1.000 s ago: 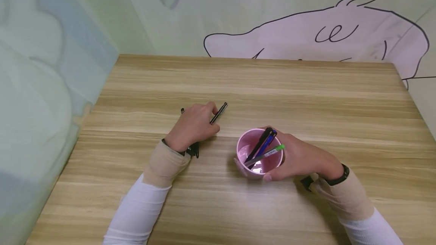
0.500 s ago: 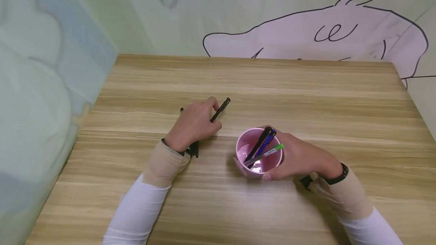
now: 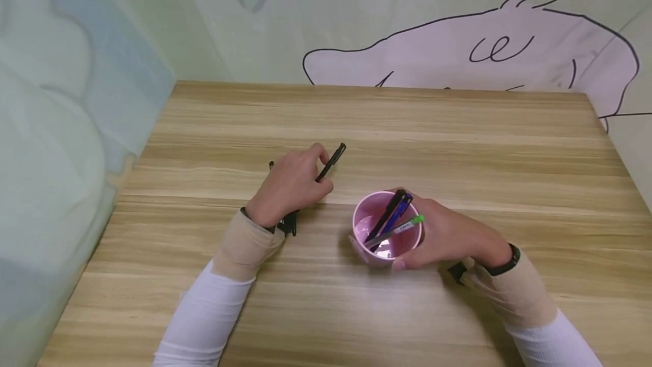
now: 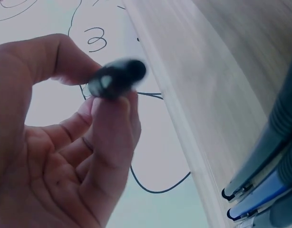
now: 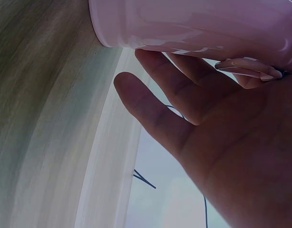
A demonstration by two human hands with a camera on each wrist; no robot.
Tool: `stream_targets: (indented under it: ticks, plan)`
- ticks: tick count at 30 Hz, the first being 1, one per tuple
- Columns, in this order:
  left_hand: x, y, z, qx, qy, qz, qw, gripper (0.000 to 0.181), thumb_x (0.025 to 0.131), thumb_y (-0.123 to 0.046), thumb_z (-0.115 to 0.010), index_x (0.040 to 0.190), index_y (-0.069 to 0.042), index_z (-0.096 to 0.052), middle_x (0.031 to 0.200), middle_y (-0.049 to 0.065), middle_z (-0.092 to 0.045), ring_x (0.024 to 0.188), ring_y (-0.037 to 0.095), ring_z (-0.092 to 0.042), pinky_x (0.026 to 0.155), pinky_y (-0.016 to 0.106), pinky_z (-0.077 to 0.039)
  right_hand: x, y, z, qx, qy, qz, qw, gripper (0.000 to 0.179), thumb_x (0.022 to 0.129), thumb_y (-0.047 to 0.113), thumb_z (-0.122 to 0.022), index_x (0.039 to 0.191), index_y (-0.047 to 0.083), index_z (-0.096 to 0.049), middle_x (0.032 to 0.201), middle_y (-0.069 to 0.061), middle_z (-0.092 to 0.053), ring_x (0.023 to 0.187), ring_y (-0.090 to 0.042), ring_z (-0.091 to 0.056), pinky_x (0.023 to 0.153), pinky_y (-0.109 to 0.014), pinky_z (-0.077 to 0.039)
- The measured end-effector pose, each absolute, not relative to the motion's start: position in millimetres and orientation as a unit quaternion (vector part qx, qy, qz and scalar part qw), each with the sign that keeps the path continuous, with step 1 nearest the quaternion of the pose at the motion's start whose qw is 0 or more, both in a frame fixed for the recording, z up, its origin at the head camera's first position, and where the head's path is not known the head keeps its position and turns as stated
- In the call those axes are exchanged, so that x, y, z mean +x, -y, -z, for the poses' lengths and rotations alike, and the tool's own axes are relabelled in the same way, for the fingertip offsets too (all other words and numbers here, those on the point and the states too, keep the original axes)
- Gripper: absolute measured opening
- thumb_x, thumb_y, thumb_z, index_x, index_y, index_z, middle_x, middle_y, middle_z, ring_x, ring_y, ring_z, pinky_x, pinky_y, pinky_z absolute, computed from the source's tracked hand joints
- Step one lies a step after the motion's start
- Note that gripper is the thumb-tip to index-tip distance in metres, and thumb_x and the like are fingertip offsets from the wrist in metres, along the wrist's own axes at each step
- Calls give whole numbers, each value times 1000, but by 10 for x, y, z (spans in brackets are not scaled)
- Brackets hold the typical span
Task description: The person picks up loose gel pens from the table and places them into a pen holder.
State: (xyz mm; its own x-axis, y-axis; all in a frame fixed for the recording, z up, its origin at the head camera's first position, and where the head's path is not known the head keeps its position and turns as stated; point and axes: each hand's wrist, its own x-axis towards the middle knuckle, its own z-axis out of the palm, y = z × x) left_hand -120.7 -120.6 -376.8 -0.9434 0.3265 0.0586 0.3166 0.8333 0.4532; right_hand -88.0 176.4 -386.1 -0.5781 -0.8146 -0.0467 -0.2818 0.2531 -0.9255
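A slim, tilted black pen [image 3: 331,161] is pinched between thumb and fingers of the left grip [image 3: 295,177], over the wood-grained worktop [image 3: 305,321]. It is judged light, stiff and mildly slippery; a mid-barrel hold is advised. The upright pink cup [image 3: 369,208] is clasped around its side by the right grip [image 3: 443,231]. Its glossy, rounded wall is presumed rigid plastic, light and easily tipped, so low, broad support is recommended.

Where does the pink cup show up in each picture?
Head: pink cup right of centre, below the middle, held by the right hand.
Left wrist: not in it.
Right wrist: along the top, cut off by the picture's edge.
Shared landmark: the wooden table, visible in all three.
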Motion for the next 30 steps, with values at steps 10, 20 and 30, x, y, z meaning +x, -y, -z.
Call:
stream_targets:
  ticks: [10, 20, 30]
  plan:
    - [-1201, 1189, 3725, 155, -950, -272, -12, 32, 76, -18, -64, 107, -12, -64, 66, -5, -57, 58, 15, -53, 53, 31, -43, -881, -1760, 3852, -370, -746, 483, 269, 88, 71, 29, -93, 143, 13, -45, 131, -7, -61, 117, -20, -60, 97, -39, -53]
    - [-1191, 1164, 3721, 154, -950, -271, -33, 32, 75, -18, -65, 107, -12, -65, 68, -5, -57, 59, 15, -53, 54, 32, -42, -884, -1753, 3860, -373, -738, 491, 275, 85, 73, 27, -92, 142, 10, -45, 129, -7, -62, 117, -20, -61, 97, -39, -53]
    - [-1173, 1129, 3703, 158, -945, -284, -47, 30, 74, -18, -65, 104, -13, -65, 69, -5, -58, 60, 16, -54, 54, 31, -42, -878, -1754, 3854, -360, -742, 492, 279, 86, 71, 27, -93, 142, 11, -46, 130, -7, -61, 117, -19, -61, 97, -39, -53]
